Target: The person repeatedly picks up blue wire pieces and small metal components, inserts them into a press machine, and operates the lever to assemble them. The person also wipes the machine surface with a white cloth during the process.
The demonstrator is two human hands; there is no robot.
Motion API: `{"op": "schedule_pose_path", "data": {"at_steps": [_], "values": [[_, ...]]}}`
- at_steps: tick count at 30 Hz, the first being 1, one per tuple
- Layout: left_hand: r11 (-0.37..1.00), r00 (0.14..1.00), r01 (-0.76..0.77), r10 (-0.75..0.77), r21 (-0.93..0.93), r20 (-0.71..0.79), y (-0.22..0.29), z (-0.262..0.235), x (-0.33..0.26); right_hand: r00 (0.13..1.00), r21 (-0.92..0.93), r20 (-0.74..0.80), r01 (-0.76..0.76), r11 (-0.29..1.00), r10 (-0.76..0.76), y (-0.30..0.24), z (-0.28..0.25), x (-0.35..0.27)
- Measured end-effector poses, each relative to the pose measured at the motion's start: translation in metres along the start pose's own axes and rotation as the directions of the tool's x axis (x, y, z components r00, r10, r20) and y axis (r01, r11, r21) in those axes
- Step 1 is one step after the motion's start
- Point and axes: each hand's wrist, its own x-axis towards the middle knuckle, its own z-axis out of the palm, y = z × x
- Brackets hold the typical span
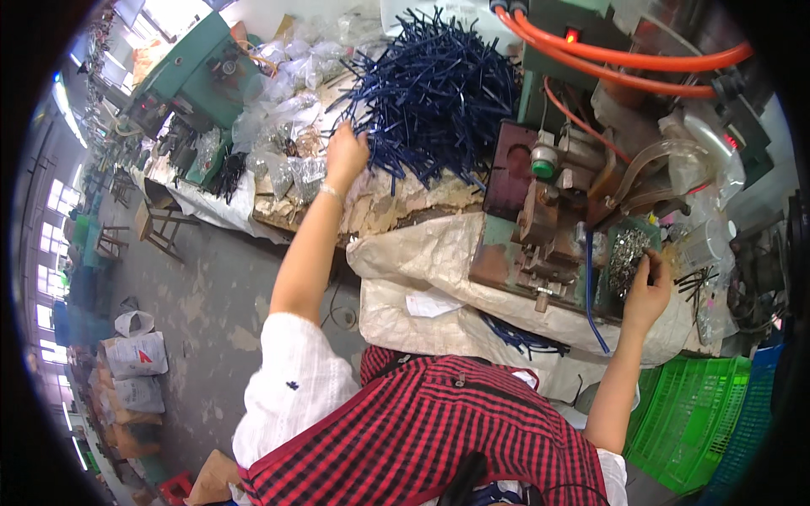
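My left hand (348, 158) reaches to the left edge of a large heap of dark blue strips (439, 93) on the bench. Its fingers are apart at the strip ends, and I see nothing held in them. At the right, my right hand (648, 295) is over a green tray of small metal parts (629, 257). Its thumb and fingertips are drawn together in a pinch; whatever is between them is too small to make out. Beside the tray, a single blue strip (590, 291) hangs down from the metal press machine (548, 223).
Orange hoses (624, 57) arch over the machine. Clear plastic bags (287, 118) of small parts lie left of the heap. More blue strips (523, 337) rest on the pale cloth (422, 253) at the bench front. A green crate (692, 413) stands at lower right, a wooden stool (160, 228) at left.
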Motion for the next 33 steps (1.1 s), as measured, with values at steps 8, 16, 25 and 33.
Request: {"op": "schedule_pose_path", "data": {"at_steps": [8,16,25,33], "values": [[0.986,0.985,0.125,-0.11,-0.114,0.13,-0.018,0.092,0.029,0.998,0.074,0.001,-0.064,0.995,0.064,0.01,-0.005,-0.004],[0.939,0.939,-0.32,0.297,-0.124,-0.174,0.024,-0.015,-0.065,0.989,0.051,-0.064,-0.129,0.99,0.132,-0.006,-0.033,-0.039],[0.728,0.725,-0.685,0.684,-0.027,0.082,0.05,-0.017,-0.075,0.986,0.349,0.143,0.025,0.937,-0.08,-0.113,0.04,-0.011],[0.19,0.946,0.195,0.22,-0.962,0.236,0.19,-0.093,-0.154,0.958,0.772,0.26,-0.281,0.57,0.12,-0.133,0.054,-0.023]]}}
